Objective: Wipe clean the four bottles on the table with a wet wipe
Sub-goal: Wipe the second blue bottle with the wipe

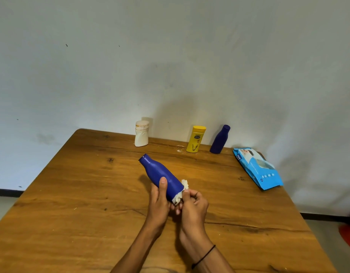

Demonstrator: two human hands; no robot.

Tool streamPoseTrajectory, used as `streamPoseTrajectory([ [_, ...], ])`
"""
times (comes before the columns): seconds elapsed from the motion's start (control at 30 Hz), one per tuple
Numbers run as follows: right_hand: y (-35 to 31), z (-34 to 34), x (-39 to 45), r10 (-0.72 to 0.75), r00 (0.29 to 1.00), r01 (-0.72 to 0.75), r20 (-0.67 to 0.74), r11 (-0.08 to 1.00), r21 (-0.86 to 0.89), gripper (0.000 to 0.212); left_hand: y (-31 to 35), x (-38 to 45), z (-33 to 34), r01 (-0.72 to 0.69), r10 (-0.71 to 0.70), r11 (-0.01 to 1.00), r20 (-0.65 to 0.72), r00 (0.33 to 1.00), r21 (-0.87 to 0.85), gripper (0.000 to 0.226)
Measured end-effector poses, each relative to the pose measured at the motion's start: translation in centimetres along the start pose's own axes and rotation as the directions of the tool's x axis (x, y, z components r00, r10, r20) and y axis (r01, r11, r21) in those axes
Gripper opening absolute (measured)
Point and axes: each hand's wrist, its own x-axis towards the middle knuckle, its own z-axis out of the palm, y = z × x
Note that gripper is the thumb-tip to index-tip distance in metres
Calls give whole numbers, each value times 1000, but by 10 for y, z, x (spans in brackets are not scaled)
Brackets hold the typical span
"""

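My left hand (159, 201) grips a big blue bottle (160, 175) held tilted above the table, its cap pointing up and to the left. My right hand (192, 203) pinches a crumpled white wet wipe (182, 193) against the bottle's base. At the table's far edge stand a white bottle (141, 133), a yellow bottle (195, 138) and a smaller dark blue bottle (220, 139), all upright near the wall.
The wooden table (91, 194) has a blue pack of wet wipes (257, 168) lying near its right edge. A pale wall rises just behind the far edge. Floor shows to the left and right of the table.
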Motion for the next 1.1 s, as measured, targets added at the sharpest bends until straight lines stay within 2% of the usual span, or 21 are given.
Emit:
streamPoseTrajectory([
  [0.13, 2, 0, -1, 81, 996, -80, 24, 996, -36, 10, 1, -6, 8, -38, 38, 999, -5, 999, 4, 44],
  [0.23, 2, -2, -4, 127, 990, -124, 55, 991, -57, 11, 0, -6, 10, -50, 50, 998, -28, 998, 33, 48],
  [0.3, 0, -6, -4, 167, 980, -159, 111, 984, -79, 11, 0, -4, 10, -76, 80, 995, -56, 995, 61, 47],
  [0.37, -3, -10, -4, 219, 956, -204, 193, 974, -97, 11, 3, -2, 8, -127, 133, 989, -76, 988, 79, 36],
  [0.47, -10, -15, 5, 262, 930, -257, 257, 965, -54, 13, 9, 4, 6, -165, 174, 982, -101, 980, 96, 29],
  [0.63, -13, -15, 32, 249, 940, -268, 234, 962, 53, 12, 21, 27, -1, -176, 203, 969, -151, 967, 174, 26],
  [0.73, -3, -13, 55, 194, 960, -173, 203, 978, -115, 10, 25, 48, -7, -160, 201, 928, -89, 976, 335, 27],
  [0.8, 3, -9, 71, 70, 981, -17, 181, 961, -277, 11, 28, 63, -10, -149, 182, 895, -39, 982, 421, 29],
  [0.9, 6, -4, 91, -183, 959, 270, 214, 814, -514, 7, 34, 85, -12, -170, 189, 825, 21, 982, 539, 31],
  [1.0, 11, 3, 108, -311, 904, 427, 295, 705, -566, 7, 44, 110, -7, -191, 192, 815, 56, 980, 547, 38],
  [1.1, 16, 13, 122, -365, 885, 466, 289, 686, -559, 7, 54, 142, 4, -205, 183, 789, 98, 978, 579, 41],
])
